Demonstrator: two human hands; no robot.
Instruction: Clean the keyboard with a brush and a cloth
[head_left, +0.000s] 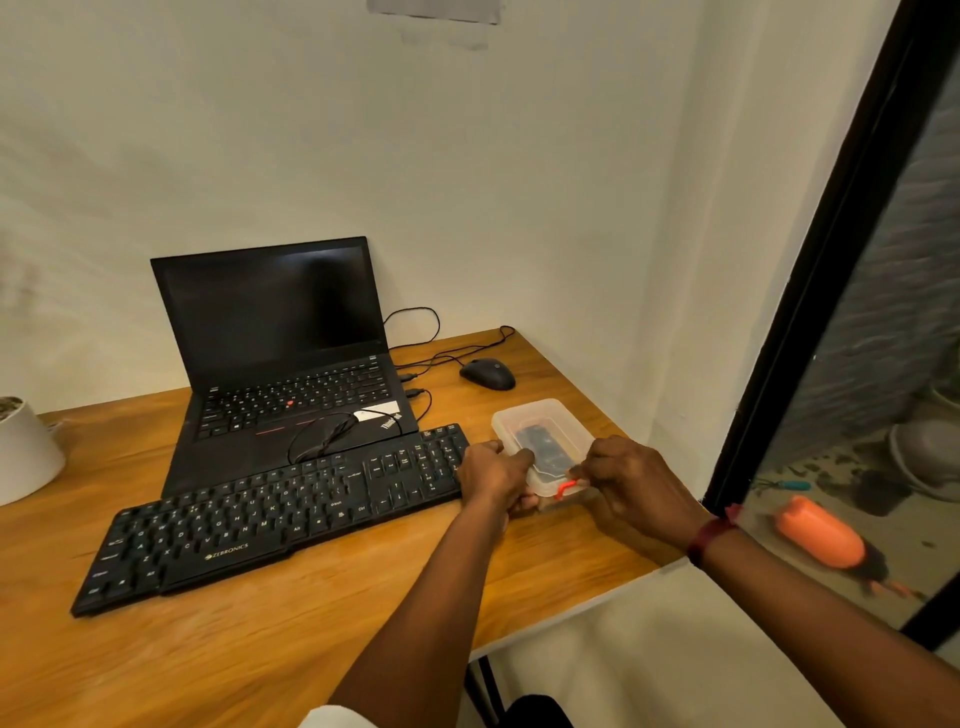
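Two bare hands work at a small clear plastic box (540, 441) near the right end of a wooden table (260, 649). Both forearms reach in from the near right, nearly straight, wrists low over the tabletop.

Left hand (493, 478): back of hand up, fingers (519, 457) curled over the box's left rim, thumb tucked under the near corner. Grip closed on the box.

Right hand (639, 483): knuckles up, fingers (584, 470) pinched at the box's near right edge, right at a small red clip (566, 487). Whether they actually clamp the clip or just the rim, cannot tell. Dark red band (709, 535) on this wrist.

Box contents: a dark object seen through the plastic; too blurred to identify.

Keyboard (275, 514): black, full size, lies diagonally on the table, its far right end just beside the left hand, its near left end towards the table's front. Its cable (324, 436) loops up over the palm rest of an open black laptop (280, 358) sitting right behind it, screen dark.

Black mouse (488, 374) on the far right of the table, beyond the box, apart from it. White pot (23, 452) at the left edge. Black-framed glass panel (810, 322) on the right.
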